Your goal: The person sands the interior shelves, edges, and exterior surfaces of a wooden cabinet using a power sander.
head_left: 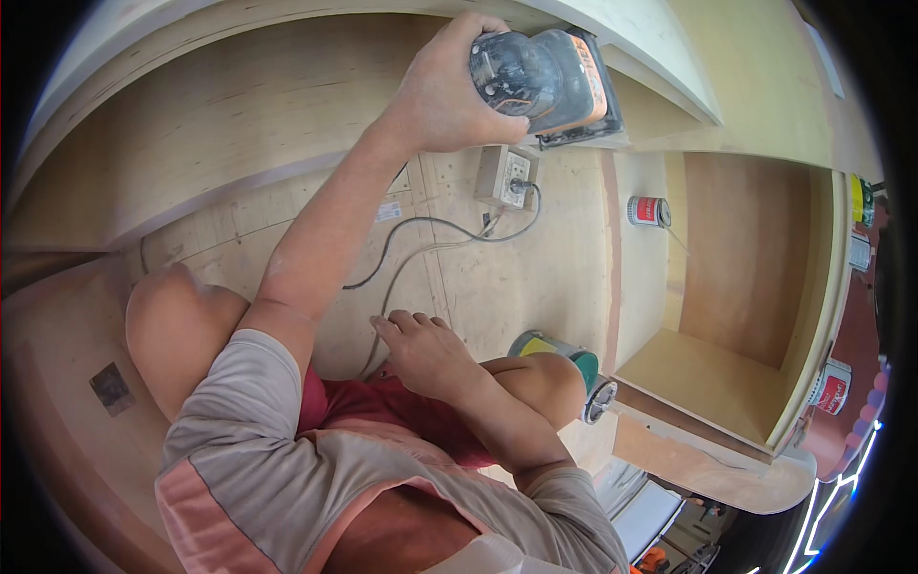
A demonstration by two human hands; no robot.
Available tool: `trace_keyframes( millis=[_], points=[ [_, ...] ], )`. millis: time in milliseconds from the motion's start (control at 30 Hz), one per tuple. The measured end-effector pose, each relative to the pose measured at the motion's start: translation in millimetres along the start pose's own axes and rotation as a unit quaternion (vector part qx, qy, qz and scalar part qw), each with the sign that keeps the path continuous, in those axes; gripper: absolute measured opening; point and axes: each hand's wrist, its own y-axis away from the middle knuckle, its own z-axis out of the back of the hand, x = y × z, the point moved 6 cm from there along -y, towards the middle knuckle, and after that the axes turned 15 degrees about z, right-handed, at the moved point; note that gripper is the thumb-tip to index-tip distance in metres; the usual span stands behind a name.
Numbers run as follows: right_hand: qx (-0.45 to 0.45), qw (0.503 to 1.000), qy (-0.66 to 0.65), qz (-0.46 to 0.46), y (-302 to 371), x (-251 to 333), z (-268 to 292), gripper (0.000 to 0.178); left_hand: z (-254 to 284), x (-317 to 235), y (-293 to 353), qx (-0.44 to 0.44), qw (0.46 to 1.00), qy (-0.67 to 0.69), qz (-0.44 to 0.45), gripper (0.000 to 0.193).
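Note:
My left hand [454, 100] grips a dark, dust-covered sheet sander [545, 81] from its rounded end. The sander's flat pad lies against the edge of a pale wooden panel [660, 72] at the top. My right hand [426, 354] hangs above my lap, its fingers loosely bent and somewhat apart, with nothing visible in it. A grey cable [402, 273] runs behind its fingertips. Between the panel and my right hand, a socket box [507, 177] with a black plug in it sits on the plywood surface [535, 277].
A red-labelled can [648, 211] stands near an open wooden compartment [746, 258]. Beside my right knee are a green-and-yellow can [545, 346] and another can [600, 400]. A further red-labelled can [830, 386] is at the far right. A dark cord [411, 222] trails across the plywood.

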Motion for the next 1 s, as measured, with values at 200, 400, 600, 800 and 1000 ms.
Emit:
trace_keyframes(
  millis=[200,400,600,800,1000],
  points=[
    [0.001,1.000,0.008,-0.001,-0.4,0.5,-3.4,0.051,1.1,-8.6,-1.1,0.005,0.998,0.057,0.018,0.059],
    [0.017,1.000,0.006,-0.013,-1.1,-0.1,-4.6,0.055,-2.5,19.1,9.1,0.015,0.997,0.001,0.073,0.071],
    [-0.033,0.999,0.023,0.025,-2.2,6.0,-3.1,0.043,-1.8,8.9,9.6,0.005,0.998,-0.020,0.066,0.073],
    [-0.022,0.999,0.030,0.018,-3.2,4.4,-5.9,0.043,-1.4,0.9,3.2,-0.019,0.998,-0.041,0.052,0.072],
    [-0.007,1.000,0.023,0.015,-4.9,4.7,-5.9,0.040,-3.5,25.0,7.1,0.026,0.996,0.023,0.088,0.074]
  ],
)
